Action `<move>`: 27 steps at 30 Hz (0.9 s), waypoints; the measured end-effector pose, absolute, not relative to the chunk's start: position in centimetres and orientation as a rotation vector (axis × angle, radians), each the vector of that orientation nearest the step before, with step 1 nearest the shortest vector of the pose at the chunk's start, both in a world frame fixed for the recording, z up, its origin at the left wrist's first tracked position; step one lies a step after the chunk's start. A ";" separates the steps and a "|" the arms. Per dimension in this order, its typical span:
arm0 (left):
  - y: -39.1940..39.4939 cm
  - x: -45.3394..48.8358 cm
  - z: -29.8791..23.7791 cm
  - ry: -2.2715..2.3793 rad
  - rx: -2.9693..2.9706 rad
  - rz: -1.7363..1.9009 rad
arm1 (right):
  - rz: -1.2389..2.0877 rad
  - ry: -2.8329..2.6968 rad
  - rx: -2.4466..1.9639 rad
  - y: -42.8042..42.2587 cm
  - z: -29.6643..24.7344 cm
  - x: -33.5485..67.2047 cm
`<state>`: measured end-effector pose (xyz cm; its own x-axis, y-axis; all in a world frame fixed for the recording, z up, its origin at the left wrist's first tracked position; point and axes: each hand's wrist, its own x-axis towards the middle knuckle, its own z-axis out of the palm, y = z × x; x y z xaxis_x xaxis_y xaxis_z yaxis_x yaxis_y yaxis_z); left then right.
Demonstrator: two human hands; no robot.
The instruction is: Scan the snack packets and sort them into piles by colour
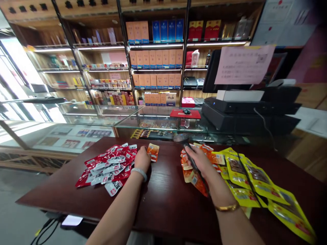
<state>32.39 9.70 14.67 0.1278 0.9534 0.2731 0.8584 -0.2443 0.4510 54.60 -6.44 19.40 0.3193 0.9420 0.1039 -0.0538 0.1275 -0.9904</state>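
1. Your forearms (114,212) nearest the lens, running in from the bottom edge; pale bangle (141,173) on the left wrist, gold bracelet (227,207) on the right
2. Left hand (142,159): fingers curled in against the left edge of one orange sachet (153,152); whether you pinch it or merely press on it, cannot tell
3. That sachet is apart from the other orange ones, toward the far edge of the dark table (163,204), between the two nearer piles
4. Right hand (200,160): your fingers wrapped round the handle of a scanner (192,163), its head reaching out ahead of you and a little left
5. Orange pile (200,187) around and below the scanner, sachets overlapping
6. Red-and-white pile (109,168) left of your left hand, sachets strewn loosely over one another
7. Yellow packs (237,173) right of your right hand, overlapping, trailing toward the near right
8. Beyond the table, a glass counter (150,114); mouse (186,111) on a red mat (176,114), monitor (212,68) bearing a pink notice (242,68), boxed goods on shelves (157,45) behind
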 end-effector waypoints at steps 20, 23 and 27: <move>2.2 45.8 14.9 1.492 2.412 0.473 | 0.906 -0.868 -1.154 -6.4 19.3 56.5; 4.7 43.6 14.4 1.411 2.160 0.650 | 0.910 -0.883 -1.174 -6.4 19.4 56.2; 8.4 39.2 14.2 1.454 1.881 0.969 | 0.962 -0.965 -1.196 -6.3 19.4 55.3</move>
